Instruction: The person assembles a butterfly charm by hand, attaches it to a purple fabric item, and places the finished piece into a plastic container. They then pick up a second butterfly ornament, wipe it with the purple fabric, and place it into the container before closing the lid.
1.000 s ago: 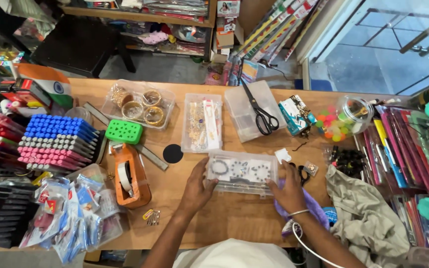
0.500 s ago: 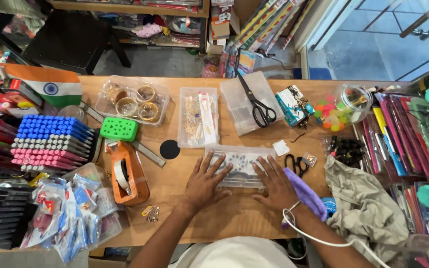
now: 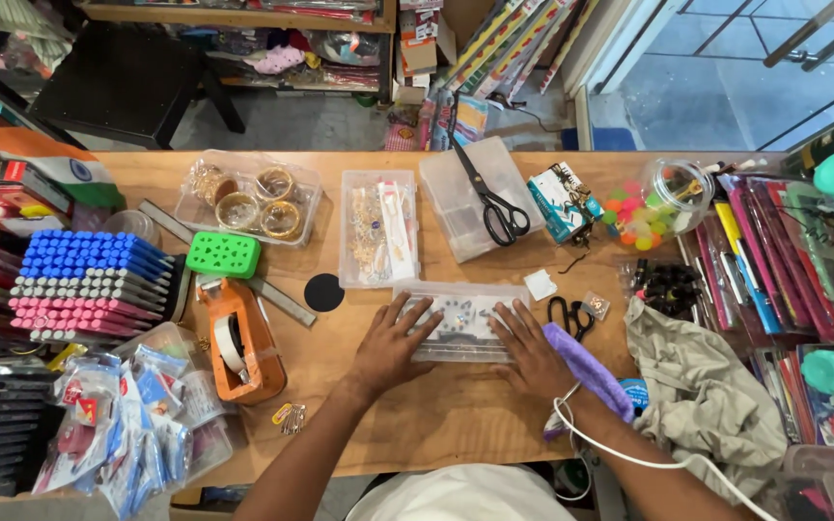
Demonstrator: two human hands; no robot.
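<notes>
Clear compartment box (image 3: 462, 323) under both hands: left hand (image 3: 390, 345); right hand (image 3: 531, 352); apparently pressing.

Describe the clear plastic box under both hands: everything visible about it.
The clear plastic box is a flat, rectangular, see-through case lying level on the wooden table, long side across, in front of the person. Small pale round pieces show through its top; what they are is too small to tell. The left hand rests spread flat on its left end, the right hand on its right end. Small black scissors lie just right of it.
</notes>
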